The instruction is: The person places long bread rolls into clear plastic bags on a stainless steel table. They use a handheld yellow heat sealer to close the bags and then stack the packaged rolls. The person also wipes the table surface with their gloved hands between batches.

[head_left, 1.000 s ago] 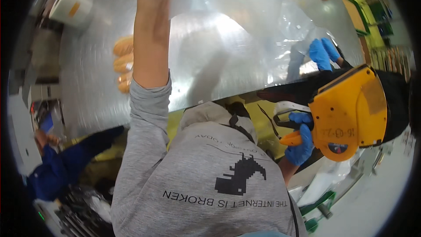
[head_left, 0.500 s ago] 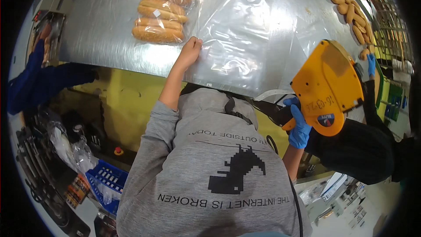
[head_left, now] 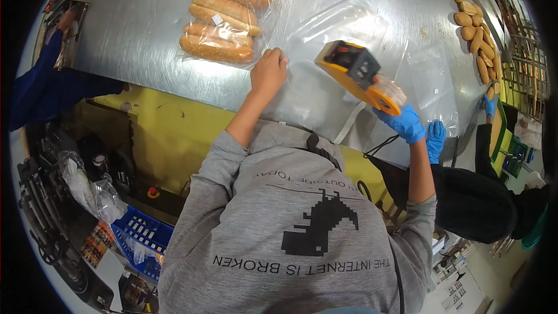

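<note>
My left hand [head_left: 269, 72] is bare and closed, its fingers curled at the edge of clear plastic; which bag's edge it pinches is hard to tell. Just beyond it lies a clear bag of long bread rolls [head_left: 226, 17] with a small white label on it. My right hand [head_left: 402, 123], in a blue glove, grips the handle of a yellow-orange label gun [head_left: 351, 75]. The gun is raised, its black front end pointing away to the left. Under and behind it, a flat clear plastic bag [head_left: 366, 23] is spread on the metal table.
Another flat bag [head_left: 427, 78] with a small white label lies right on the steel table [head_left: 139, 35]; a co-worker's blue-gloved hand [head_left: 436, 139] touches its near end. Loose rolls [head_left: 479, 40] pile along the far right. A blue-sleeved arm [head_left: 35, 87] reaches in at left. A blue basket [head_left: 139, 235] stands lower left.
My right hand has brought the label gun leftward from beside my body to over the table, turning it. My left hand stays closed near the bagged rolls. The co-worker's gloved hand now shows beside mine.
</note>
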{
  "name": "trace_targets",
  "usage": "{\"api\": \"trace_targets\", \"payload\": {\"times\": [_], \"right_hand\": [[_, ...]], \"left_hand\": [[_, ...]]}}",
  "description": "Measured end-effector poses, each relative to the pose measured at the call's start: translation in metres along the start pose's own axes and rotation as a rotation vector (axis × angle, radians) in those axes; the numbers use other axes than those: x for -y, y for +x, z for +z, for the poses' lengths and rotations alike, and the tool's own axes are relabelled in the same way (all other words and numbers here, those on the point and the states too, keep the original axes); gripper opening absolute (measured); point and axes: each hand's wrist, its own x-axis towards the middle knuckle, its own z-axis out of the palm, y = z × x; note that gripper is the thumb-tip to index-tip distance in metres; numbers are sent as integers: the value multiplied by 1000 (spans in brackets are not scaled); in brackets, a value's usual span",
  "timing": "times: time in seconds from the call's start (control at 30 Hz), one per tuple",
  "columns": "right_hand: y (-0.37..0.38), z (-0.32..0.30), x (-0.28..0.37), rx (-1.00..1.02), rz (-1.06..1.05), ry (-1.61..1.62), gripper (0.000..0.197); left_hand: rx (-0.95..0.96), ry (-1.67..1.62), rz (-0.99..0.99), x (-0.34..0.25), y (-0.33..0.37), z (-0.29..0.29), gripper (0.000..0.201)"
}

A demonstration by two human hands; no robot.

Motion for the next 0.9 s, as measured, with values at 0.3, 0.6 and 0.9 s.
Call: {"api": "trace_targets", "payload": {"times": [0.3,0.6,0.9], "right_hand": [[-100,9,-5,17,541,27,32],[-126,-4,91,-857,1018,778,30],[-111,22,44,-409,967,696,28]], "left_hand": [[-42,-56,58,-5,4,7,15],[414,-676,216,-120,69,85,30],[292,214,662,-31,-30,26,53]]}}
